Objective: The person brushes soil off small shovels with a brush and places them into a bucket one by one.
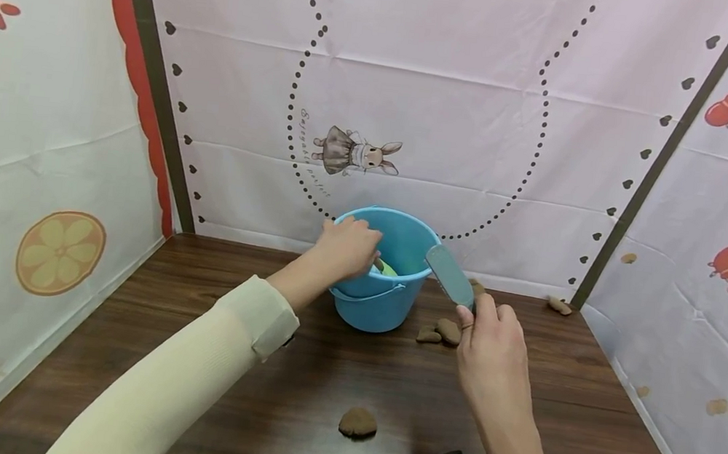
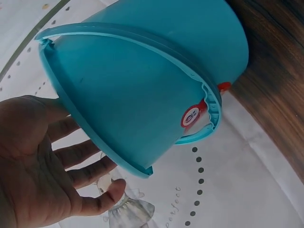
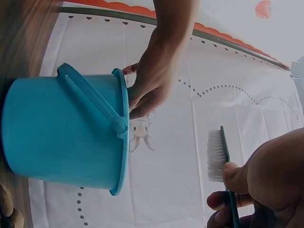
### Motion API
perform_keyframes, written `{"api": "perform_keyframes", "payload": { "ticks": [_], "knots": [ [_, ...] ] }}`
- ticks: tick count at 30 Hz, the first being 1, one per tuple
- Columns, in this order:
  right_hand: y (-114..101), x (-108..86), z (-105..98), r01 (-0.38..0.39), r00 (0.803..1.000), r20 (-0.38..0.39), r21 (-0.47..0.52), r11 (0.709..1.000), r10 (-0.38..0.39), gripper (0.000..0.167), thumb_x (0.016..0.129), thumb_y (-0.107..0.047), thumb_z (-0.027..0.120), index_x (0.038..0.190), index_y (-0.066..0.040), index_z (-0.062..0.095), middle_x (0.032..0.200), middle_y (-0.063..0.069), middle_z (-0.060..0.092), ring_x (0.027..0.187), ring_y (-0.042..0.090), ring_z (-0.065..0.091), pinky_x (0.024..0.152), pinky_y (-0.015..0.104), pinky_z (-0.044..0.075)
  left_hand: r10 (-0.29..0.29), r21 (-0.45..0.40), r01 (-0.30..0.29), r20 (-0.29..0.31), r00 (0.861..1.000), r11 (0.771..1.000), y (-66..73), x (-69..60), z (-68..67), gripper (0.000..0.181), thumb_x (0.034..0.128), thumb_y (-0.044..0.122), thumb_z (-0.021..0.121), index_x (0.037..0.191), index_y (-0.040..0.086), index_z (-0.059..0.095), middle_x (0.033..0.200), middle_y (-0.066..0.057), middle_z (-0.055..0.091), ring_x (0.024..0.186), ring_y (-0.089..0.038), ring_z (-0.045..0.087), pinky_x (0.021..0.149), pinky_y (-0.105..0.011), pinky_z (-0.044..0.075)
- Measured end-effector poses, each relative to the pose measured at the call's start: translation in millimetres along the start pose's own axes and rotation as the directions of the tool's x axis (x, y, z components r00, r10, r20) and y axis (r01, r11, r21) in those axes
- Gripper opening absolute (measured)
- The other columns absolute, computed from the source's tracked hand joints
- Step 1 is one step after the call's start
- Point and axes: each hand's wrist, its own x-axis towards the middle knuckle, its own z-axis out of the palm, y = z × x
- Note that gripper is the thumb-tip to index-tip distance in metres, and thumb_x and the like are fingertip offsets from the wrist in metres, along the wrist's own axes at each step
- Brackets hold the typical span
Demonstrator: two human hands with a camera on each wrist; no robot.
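Note:
A light blue bucket [image 1: 374, 312] with a hinged handle stands upright on the dark wooden table, near the back cloth. My left hand [image 1: 347, 246] is at the bucket's left rim, over its mouth. In the left wrist view, that hand [image 2: 42, 166] has its fingers spread and loosely bent at the rim, with nothing seen in them. A small yellow-green item [image 1: 388, 269] shows inside the bucket, mostly hidden. My right hand [image 1: 493, 349] grips a grey-green brush [image 1: 450, 275] by its handle, right of the bucket. Its white bristles [image 3: 217, 154] appear in the right wrist view.
One brown stone [image 1: 358, 424] lies at the front middle of the table. Two more stones [image 1: 448, 331] sit right of the bucket, and another stone [image 1: 559, 306] lies at the back right corner. Printed cloth walls [image 1: 427, 116] enclose the table's back and sides.

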Motion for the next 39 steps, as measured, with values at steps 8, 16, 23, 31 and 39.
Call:
{"api": "perform_keyframes", "payload": {
  "ticks": [8, 16, 23, 31, 39],
  "knots": [
    [2, -0.1, 0, -0.005, 1.000, -0.006, 0.002, 1.000, 0.005, 0.028, 0.107, -0.029, 0.050, 0.100, -0.001, 0.054, 0.081, 0.014, 0.045, 0.069, 0.029, 0.045, 0.059, 0.040, 0.041, -0.048, -0.103, 0.036, -0.112, 0.993, 0.994, -8.5, -36.5, -4.9, 0.052, 0.1042, 0.051, 0.049, 0.149, 0.025, 0.051, 0.149, -0.003, 0.053, 0.137, -0.033, 0.045, 0.102, -0.066, 0.039],
    [-1, -2.1, -1, -0.006, 1.000, 0.005, 0.013, 1.000, 0.006, 0.028, 0.107, -0.028, 0.050, 0.105, -0.001, 0.055, 0.082, 0.014, 0.044, 0.069, 0.028, 0.044, 0.059, 0.038, 0.040, -0.013, -0.200, -0.070, -0.383, 0.924, 0.977, -24.2, -107.9, 1.3, 0.052, 0.1008, 0.049, 0.059, 0.144, 0.019, 0.057, 0.142, -0.009, 0.059, 0.133, -0.034, 0.052, 0.096, -0.063, 0.048],
    [-2, -3.1, -4, -0.003, 1.000, -0.005, 0.010, 1.000, 0.003, 0.030, 0.107, -0.029, 0.049, 0.107, 0.000, 0.055, 0.082, 0.014, 0.045, 0.069, 0.028, 0.045, 0.060, 0.039, 0.041, -0.059, -0.268, -0.091, -0.504, 0.861, 0.959, -34.3, -152.5, 5.8, 0.053, 0.0996, 0.047, 0.062, 0.143, 0.017, 0.057, 0.142, -0.007, 0.059, 0.132, -0.034, 0.053, 0.096, -0.064, 0.047],
    [-1, -13.0, -5, 0.055, 0.998, 0.025, -0.045, 0.997, -0.054, 0.029, 0.107, -0.028, 0.050, 0.097, -0.001, 0.051, 0.077, 0.011, 0.043, 0.058, 0.025, 0.044, 0.052, 0.037, 0.040, -0.082, -0.286, -0.073, -0.496, 0.864, 0.955, -36.4, -158.5, 6.3, 0.053, 0.0992, 0.047, 0.062, 0.143, 0.018, 0.057, 0.142, -0.009, 0.059, 0.132, -0.034, 0.052, 0.092, -0.066, 0.047],
    [23, -42.2, 31, 0.134, 0.974, 0.215, -0.276, 0.952, -0.074, 0.034, 0.106, -0.029, 0.055, 0.083, -0.005, 0.047, 0.058, 0.005, 0.044, 0.043, 0.021, 0.049, 0.036, 0.035, 0.036, -0.076, -0.282, -0.062, -0.456, 0.887, 0.957, -32.6, -160.0, 6.5, 0.054, 0.0990, 0.049, 0.062, 0.141, 0.015, 0.060, 0.141, -0.010, 0.059, 0.130, -0.035, 0.052, 0.091, -0.064, 0.048]
  ]
}}
